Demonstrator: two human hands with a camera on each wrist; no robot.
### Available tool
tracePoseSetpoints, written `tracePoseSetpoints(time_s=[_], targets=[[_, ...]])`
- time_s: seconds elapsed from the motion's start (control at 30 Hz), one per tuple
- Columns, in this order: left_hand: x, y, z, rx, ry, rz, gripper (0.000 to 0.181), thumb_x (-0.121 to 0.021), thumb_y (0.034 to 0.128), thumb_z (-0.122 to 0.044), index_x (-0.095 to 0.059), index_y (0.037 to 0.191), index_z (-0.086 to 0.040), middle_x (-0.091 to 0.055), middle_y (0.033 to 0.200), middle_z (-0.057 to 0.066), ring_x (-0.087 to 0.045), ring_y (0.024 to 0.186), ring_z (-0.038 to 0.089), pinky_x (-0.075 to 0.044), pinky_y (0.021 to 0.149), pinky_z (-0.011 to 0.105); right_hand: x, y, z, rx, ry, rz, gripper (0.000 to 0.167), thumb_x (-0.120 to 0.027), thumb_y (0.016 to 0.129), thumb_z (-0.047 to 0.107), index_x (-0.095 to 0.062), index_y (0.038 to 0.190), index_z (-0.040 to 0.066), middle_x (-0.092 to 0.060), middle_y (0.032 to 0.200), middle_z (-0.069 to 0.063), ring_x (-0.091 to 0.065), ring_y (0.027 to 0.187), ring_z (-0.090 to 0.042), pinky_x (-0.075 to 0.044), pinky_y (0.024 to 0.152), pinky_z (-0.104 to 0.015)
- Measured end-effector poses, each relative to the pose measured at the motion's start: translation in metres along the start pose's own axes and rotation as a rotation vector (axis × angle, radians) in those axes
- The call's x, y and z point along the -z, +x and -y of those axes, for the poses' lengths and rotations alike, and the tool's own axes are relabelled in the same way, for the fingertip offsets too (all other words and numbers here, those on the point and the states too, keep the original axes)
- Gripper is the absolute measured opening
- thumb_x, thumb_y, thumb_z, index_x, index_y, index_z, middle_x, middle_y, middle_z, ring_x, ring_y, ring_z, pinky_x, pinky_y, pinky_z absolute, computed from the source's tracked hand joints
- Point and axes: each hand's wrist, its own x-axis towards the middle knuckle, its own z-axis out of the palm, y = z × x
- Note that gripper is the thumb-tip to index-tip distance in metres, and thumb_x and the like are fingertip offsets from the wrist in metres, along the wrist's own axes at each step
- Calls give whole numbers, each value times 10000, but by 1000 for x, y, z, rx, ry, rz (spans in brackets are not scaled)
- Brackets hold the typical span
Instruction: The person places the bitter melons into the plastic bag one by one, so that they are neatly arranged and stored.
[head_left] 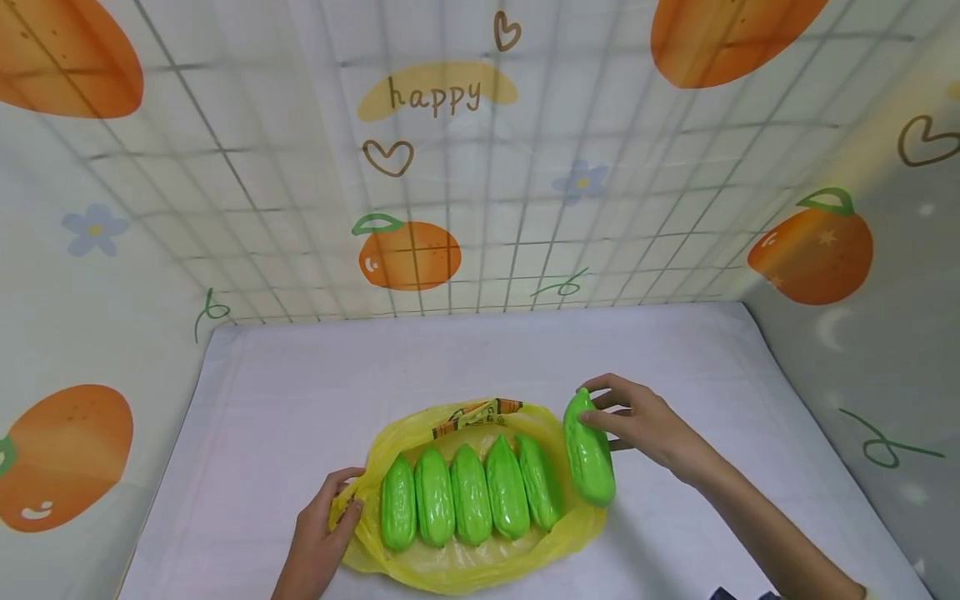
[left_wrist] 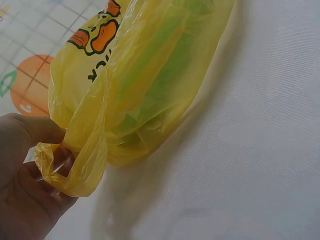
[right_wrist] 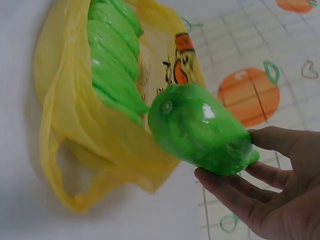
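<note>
A yellow plastic bag (head_left: 551, 546) lies wide open on the table, with several glossy green gourd-like fruits (head_left: 472, 496) side by side inside it. At the bag's left edge my left hand (head_left: 318, 529) grips the yellow plastic. The left wrist view shows the handle loop (left_wrist: 87, 180) between that hand's thumb and fingers. On the other side, my right hand (head_left: 637, 417) pinches another green gourd-like fruit (head_left: 587, 458) by its narrow upper end. This one hangs at the bag's right rim, thick end down; whether it touches the rim I cannot tell.
White cloth covers the table (head_left: 292, 392). Around it stand printed fabric walls (head_left: 480, 183) with oranges, hearts and a grid pattern. A small dark object (head_left: 723, 593) shows at the bottom edge, near the right forearm.
</note>
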Motion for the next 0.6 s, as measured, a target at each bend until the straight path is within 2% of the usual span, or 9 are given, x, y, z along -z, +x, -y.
tracePoseSetpoints(time_s=[0.13, 0.37, 0.6], targets=[[0, 0, 0, -1, 3, -4, 379, -608, 971, -108, -554, 1325, -231, -653, 1004, -30, -582, 1016, 136, -449, 951, 463, -14, 6, 7, 5, 5, 26, 467, -675, 952, 213, -506, 1322, -16, -595, 1181, -237, -685, 956, -279, -583, 738, -420], [0, -1, -1, -9, 3, -8, 381, -609, 970, -97, -555, 1324, -228, -650, 980, -33, -592, 963, 115, -474, 900, 403, -39, 15, 10, 23, -16, 57, 437, -693, 937, 222, -545, 1289, 10, -610, 1175, -212, -676, 966, -279, -581, 740, -413], [0, -1, -1, -10, 2, -6, 377, -607, 972, -92, -555, 1323, -221, -655, 983, -34, -600, 965, 107, -483, 899, 393, -59, 23, 6, 53, -91, 72, 404, -694, 933, 196, -569, 1274, 20, -634, 1131, -190, -673, 953, -289, -581, 726, -397]])
